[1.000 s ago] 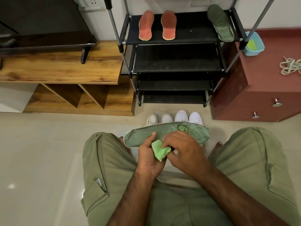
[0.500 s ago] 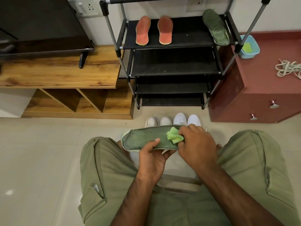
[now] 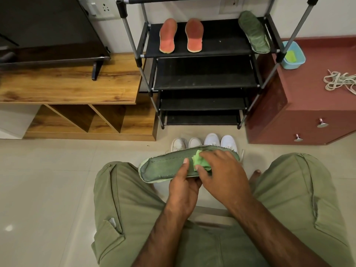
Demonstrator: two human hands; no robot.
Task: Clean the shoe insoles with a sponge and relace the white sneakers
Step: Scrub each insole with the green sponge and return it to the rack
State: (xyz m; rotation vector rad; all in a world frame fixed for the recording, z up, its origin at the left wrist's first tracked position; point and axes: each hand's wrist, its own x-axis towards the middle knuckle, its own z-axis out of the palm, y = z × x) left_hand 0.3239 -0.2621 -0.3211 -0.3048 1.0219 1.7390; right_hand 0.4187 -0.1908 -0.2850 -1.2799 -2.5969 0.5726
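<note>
The right hand (image 3: 223,174) has carried the sponge (image 3: 200,161) from the near edge up onto the face of the insole (image 3: 163,167), so wiping looks to be mid-stroke. Its fingers bend over the sponge, holding and pressing it. The left hand (image 3: 183,187) grips the insole from beneath, thumb on top, in front of the rack (image 3: 215,41).

Four insoles in all: this one, plus two orange insoles (image 3: 168,36) and a second green insole (image 3: 253,32) on the rack's top shelf. Four sneakers (image 3: 212,139) stand just before the rack. One heap of laces (image 3: 341,81) lies right of the rack, so relacing seems not yet begun.
</note>
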